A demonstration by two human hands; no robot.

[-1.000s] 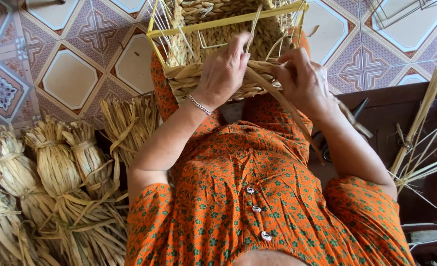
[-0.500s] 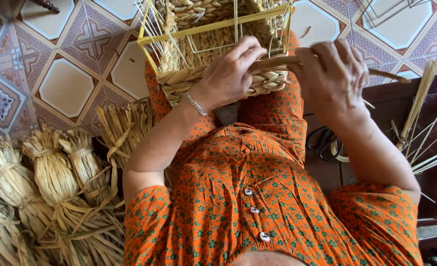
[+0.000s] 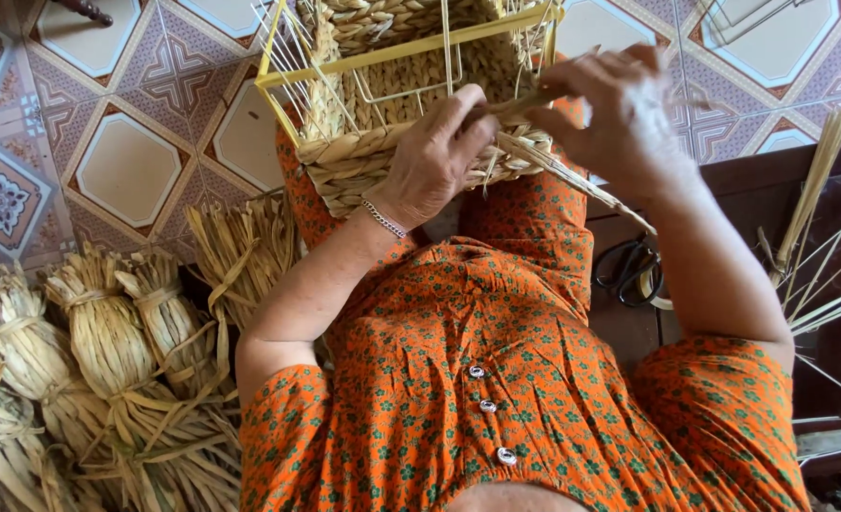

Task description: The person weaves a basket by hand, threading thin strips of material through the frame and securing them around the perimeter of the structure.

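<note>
A half-woven straw basket [image 3: 363, 156] on a yellow wire frame [image 3: 411, 47] rests on my lap, over my orange flowered dress. My left hand [image 3: 434, 156], with a thin bracelet at the wrist, presses on the basket's near woven rim and pinches a straw strand there. My right hand [image 3: 619, 114] is raised at the basket's right corner, its fingers closed on the same twisted straw strand [image 3: 582, 185], which trails down to the right across my knee.
Tied bundles of dried straw [image 3: 107, 332] lie at my left on the patterned tile floor [image 3: 126, 161]. Black scissors [image 3: 629, 270] lie on the dark wooden bench [image 3: 771, 199] at my right, beside loose thin straw stalks [image 3: 819, 180].
The basket has tilted and shifted a little left. My right hand has lifted and pulled the strand up toward the frame's right corner; my left hand stays on the rim.
</note>
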